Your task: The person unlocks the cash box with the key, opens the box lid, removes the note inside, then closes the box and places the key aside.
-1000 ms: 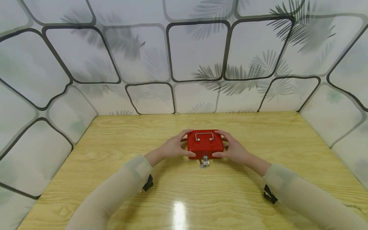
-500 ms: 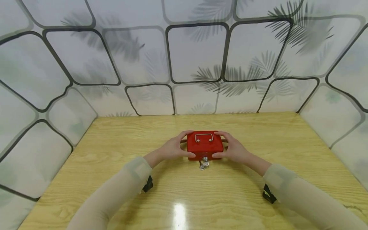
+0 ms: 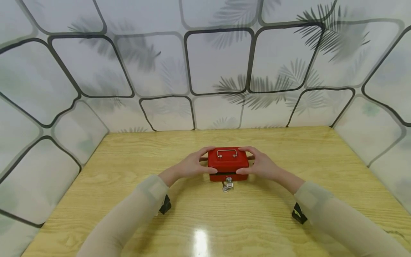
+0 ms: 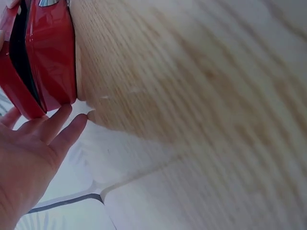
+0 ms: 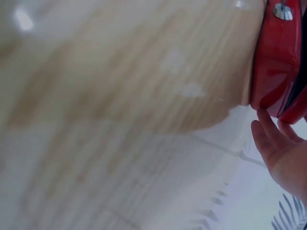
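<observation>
Your red box [image 3: 228, 165] stands on the wood-grained bench [image 3: 250, 221], between your two hands and toward the back wall. Its lid [image 3: 228, 160] is slightly ajar; a dark gap runs along the front edge, seen also from both wrists. A wire handle [image 3: 226, 150] is fixed to the top; a silver lock [image 3: 229, 179] projects from the front of the lower part, with keys [image 3: 229, 185] at it.

Your left hand [image 3: 194, 165] grips the lid at its left end, thumb at the front edge and forefinger at the back corner, the fingers partly bent and spread to the lid's depth. Your right hand [image 3: 261, 166] mirrors this hold at the right end. In the wrist views, your other fingertips reach to the ends of the box; whether all touch cannot be told.

Pale sleeves [image 3: 138, 201] cover your forearms, a black device [image 3: 165, 205] showing beneath each cuff. A leaf-patterned covering [image 3: 221, 60] encloses the bench at back and sides.
</observation>
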`<state>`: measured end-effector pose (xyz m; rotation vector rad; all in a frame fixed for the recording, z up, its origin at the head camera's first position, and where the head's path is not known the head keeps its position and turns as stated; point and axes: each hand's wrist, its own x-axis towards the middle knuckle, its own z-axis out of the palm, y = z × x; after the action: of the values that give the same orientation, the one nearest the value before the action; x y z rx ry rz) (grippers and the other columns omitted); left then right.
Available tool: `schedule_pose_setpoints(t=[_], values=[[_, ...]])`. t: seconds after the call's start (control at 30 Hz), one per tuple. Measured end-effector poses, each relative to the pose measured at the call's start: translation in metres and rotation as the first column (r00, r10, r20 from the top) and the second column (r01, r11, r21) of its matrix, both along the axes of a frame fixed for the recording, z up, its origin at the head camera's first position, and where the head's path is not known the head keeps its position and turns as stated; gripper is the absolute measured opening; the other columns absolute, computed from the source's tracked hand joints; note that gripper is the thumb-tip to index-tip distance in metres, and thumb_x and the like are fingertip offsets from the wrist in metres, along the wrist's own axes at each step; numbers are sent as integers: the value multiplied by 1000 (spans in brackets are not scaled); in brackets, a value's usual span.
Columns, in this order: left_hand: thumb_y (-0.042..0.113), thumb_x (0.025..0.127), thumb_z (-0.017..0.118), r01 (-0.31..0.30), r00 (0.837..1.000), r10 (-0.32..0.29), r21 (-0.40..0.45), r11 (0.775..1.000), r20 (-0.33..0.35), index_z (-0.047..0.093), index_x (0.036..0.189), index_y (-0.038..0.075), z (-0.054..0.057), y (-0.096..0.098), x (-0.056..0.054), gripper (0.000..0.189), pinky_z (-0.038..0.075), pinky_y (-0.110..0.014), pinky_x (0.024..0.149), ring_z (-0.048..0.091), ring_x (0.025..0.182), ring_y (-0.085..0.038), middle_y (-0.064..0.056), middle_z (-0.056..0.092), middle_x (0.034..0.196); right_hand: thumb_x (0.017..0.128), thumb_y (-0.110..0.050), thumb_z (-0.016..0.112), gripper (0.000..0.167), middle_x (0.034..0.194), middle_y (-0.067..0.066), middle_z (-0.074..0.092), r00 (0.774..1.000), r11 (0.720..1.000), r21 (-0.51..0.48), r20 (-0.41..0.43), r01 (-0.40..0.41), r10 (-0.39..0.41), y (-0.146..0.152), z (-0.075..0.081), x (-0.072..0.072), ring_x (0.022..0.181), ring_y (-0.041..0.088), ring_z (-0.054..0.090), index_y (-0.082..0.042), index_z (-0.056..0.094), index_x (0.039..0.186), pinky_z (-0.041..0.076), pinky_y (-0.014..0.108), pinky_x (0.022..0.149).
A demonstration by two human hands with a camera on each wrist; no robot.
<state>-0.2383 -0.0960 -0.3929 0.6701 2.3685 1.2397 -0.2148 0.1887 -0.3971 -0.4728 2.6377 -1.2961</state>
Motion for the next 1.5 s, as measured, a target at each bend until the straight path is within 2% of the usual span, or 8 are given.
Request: schedule_pose_setpoints(t=[0.2,0.43,0.73,0.83,0.97,1.07,1.3,1.5], values=[[46,84,74,-11,997,9,-21,1000,-72,40,147,27,1,-2,-2,74,48,-42,93,47,128,-26,-2,50,141,77,-43,82,81,138,16,49,1000,999,35,-2,-1,2,1,5,-5,119,37,51,-11,45,142,49,48,89],[43,88,71,-27,986,27,3,1000,-166,50,142,23,4,-4,-7,61,42,-46,101,37,135,-21,-3,39,151,81,-52,74,73,131,13,57,998,993,114,-63,7,0,2,11,-12,120,36,52,-13,52,138,43,54,95],[44,94,62,-73,979,82,54,996,-189,59,134,22,6,2,-12,46,43,-44,99,45,128,-16,3,53,138,87,-56,65,64,124,12,63,988,979,204,-152,28,4,4,22,-16,113,32,57,-11,58,132,44,53,92],[44,94,61,-83,973,96,72,994,-208,62,128,21,6,5,-15,41,45,-43,97,50,122,-17,4,58,131,89,-56,62,60,118,13,66,972,962,269,-233,43,22,5,24,-18,106,31,62,-10,61,128,46,52,89],[46,95,60,-107,966,126,96,990,-224,65,123,21,7,8,-17,38,43,-43,99,52,120,-18,5,62,124,90,-54,61,54,107,12,70,932,933,349,-360,86,49,6,27,-22,96,30,66,-9,66,118,49,49,83],[47,95,59,-131,962,151,98,986,-227,66,121,21,8,9,-18,38,40,-44,102,52,121,-18,6,63,121,90,-55,61,52,104,10,71,911,923,369,-410,111,54,6,28,-26,93,29,66,-9,69,113,50,48,81],[44,96,58,-213,938,242,138,967,-247,69,116,13,8,13,-23,38,44,-41,98,59,109,-20,1,68,110,90,-55,61,50,97,9,72,893,931,332,-450,154,13,5,28,-37,89,31,66,-9,73,105,50,48,80],[45,96,57,-277,900,326,200,940,-288,71,104,10,9,18,-31,38,48,-38,87,59,92,-17,-1,69,97,91,-54,60,44,83,6,72,858,947,261,-513,185,-26,1,28,-48,77,27,67,-11,72,86,50,45,72]])
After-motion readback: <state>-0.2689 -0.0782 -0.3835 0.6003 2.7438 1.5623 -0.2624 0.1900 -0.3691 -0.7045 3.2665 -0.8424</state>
